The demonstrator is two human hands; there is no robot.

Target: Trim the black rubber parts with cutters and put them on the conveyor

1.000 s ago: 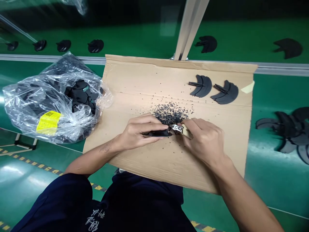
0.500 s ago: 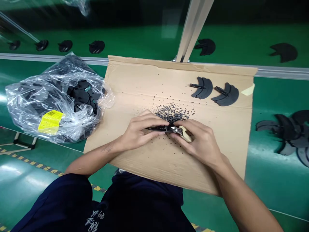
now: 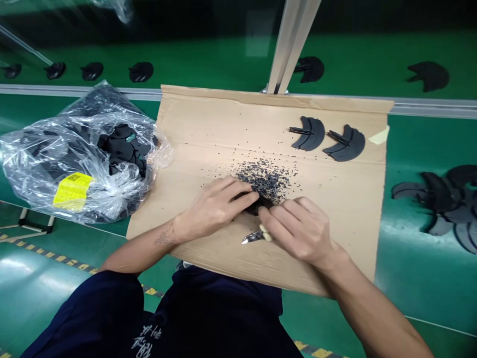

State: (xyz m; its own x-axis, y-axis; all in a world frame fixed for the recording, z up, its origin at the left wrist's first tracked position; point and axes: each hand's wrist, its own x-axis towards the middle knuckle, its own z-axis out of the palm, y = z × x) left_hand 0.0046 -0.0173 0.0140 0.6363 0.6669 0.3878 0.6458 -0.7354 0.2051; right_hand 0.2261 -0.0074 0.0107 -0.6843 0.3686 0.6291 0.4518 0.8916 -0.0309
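Note:
Over the cardboard sheet (image 3: 201, 119), my left hand (image 3: 214, 206) pinches a dark plastic part (image 3: 253, 205), much of it hidden by the fingers. My right hand (image 3: 300, 228) is closed around pliers (image 3: 257, 236) with pale handles, their metal jaws pointing left below the part. Its thumb and index finger also touch the right end of the part. Just beyond the fingers lies a scatter of small black bits (image 3: 266, 176). Two curved black parts, one (image 3: 311, 134) left of the other (image 3: 348, 143), rest farther back on the cardboard.
A clear plastic bag (image 3: 40, 154) of black parts with a yellow label stands at the left. More black parts (image 3: 443, 199) are piled on the green table at the right. A metal post (image 3: 294, 44) rises behind the cardboard.
The plier jaws have swung away from the part and now point left, nearer to me. The dark part has turned between my fingers, and my right fingertips have come onto it.

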